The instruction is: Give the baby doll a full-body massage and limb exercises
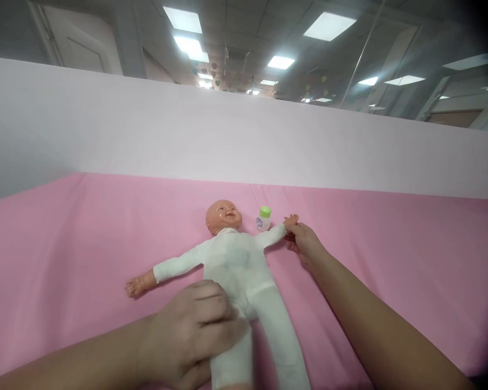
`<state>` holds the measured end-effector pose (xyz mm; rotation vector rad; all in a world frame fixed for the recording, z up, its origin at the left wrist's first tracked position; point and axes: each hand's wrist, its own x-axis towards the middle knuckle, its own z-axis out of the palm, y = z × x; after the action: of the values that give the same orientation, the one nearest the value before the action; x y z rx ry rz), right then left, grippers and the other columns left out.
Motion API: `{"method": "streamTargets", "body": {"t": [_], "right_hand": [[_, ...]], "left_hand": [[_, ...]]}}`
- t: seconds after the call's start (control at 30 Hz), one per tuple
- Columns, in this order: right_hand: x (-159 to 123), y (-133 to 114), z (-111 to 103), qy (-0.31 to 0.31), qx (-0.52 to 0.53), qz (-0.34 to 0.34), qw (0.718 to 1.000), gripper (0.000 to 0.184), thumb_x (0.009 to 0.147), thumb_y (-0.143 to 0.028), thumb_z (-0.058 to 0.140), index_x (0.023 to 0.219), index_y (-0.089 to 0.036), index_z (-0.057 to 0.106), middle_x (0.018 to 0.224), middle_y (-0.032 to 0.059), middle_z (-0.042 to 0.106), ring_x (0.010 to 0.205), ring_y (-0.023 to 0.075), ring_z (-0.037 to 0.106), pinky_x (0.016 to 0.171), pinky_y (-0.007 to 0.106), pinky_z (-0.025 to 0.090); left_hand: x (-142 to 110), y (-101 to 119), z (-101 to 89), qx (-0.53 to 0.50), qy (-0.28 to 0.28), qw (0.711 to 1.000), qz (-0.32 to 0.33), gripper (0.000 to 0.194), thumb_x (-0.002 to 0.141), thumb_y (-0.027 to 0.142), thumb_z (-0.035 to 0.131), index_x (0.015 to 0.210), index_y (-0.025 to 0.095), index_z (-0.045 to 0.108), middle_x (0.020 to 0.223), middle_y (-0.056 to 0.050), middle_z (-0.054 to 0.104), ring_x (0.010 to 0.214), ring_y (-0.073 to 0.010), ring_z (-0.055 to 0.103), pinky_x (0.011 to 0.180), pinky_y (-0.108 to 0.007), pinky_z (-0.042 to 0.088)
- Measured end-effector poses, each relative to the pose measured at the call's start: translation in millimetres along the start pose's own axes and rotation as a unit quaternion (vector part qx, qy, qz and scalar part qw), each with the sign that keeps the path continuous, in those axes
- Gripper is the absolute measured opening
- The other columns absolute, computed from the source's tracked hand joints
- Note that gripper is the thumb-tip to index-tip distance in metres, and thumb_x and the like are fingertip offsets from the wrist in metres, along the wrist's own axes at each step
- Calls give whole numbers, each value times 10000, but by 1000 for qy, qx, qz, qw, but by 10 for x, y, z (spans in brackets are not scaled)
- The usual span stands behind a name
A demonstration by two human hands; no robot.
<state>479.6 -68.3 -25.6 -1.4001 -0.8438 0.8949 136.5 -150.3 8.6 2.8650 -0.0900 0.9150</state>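
Note:
A baby doll point(239, 265) with a hard plastic head and a white cloth body lies on its back, arms spread. My left hand point(197, 330) is closed around the doll's upper leg on the left side of the view, its fingers curled over the thigh. With thumb and fingers, my right hand point(305, 241) grips the doll's wrist on the right side. The doll's other arm point(179, 265) stretches out to the left, untouched. Beside the head stands a small clear bottle point(263, 219) with a green cap and a printed label.
Pink cloth point(106, 233) covers the surface under the doll, with some folds in it. A white padded wall point(236, 141) runs along the back. Above it, a glass pane point(260, 49) shows ceiling lights and a door.

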Motion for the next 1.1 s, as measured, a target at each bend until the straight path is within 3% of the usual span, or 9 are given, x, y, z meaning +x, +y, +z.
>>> {"method": "streamTargets", "body": {"t": [0.13,0.23,0.33,0.43,0.57,0.7,0.87,0.97,1.1], "right_hand": [[73,50,-69,-9,-41,30,999,174,761,-268,756,860,-171,652,604,24,603,498,159,553,412,264,478],[-13,53,6,18,-57,-18,998,363,773,-331,792,1069,-206,622,821,46,705,663,185,657,526,271,551],[-222,32,186,24,-88,-149,985,529,813,-424,788,1251,-255,545,1077,59,735,892,213,705,742,323,598],[-474,5,407,-60,-181,-291,937,339,905,-414,693,1206,-273,626,1161,67,728,963,242,694,855,399,577],[-663,-28,573,-174,-293,-393,854,215,943,-307,619,1137,-310,712,1130,43,743,1077,276,659,981,467,515],[-616,-40,514,-163,-297,-346,875,225,935,-372,642,1140,-300,701,1123,53,736,1035,280,667,921,457,537],[-353,-15,278,-97,-102,-240,961,436,902,-445,680,1281,-274,549,1181,66,699,1012,241,681,854,392,576],[-152,12,112,-34,-11,-96,995,416,835,-419,727,1182,-247,574,1028,48,718,849,207,702,643,284,563],[53,85,-40,-8,-12,56,998,207,796,-341,683,909,-178,625,762,79,689,578,188,654,398,231,413]], "left_hand": [[-16,-32,25,18,41,999,-31,462,932,225,514,1390,174,545,884,-107,662,787,-249,623,717,-408,540],[-97,-199,-12,59,99,988,-102,473,900,171,560,1370,220,571,972,-99,661,846,-227,638,733,-360,546],[-192,-397,-57,88,97,970,-204,464,871,135,569,1322,226,627,1005,-79,684,898,-215,657,771,-334,549],[-246,-549,-65,64,76,951,-292,394,862,166,597,1240,229,688,900,-37,688,836,-194,660,738,-300,540],[-252,-642,-42,43,69,952,-294,337,868,207,617,1190,224,712,858,-31,685,820,-191,652,730,-291,530],[-238,-592,-40,57,86,964,-246,343,876,216,598,1208,197,683,888,-58,691,838,-206,639,757,-320,527],[-128,-272,-10,32,113,987,-110,358,889,229,583,1245,208,614,945,-94,655,812,-219,630,706,-344,514],[-35,-73,52,17,82,996,-40,346,910,257,522,1248,215,589,795,-65,608,683,-219,590,644,-371,488],[12,15,117,13,53,998,9,397,879,220,473,1266,175,551,714,-52,581,603,-226,530,603,-393,447]]}}
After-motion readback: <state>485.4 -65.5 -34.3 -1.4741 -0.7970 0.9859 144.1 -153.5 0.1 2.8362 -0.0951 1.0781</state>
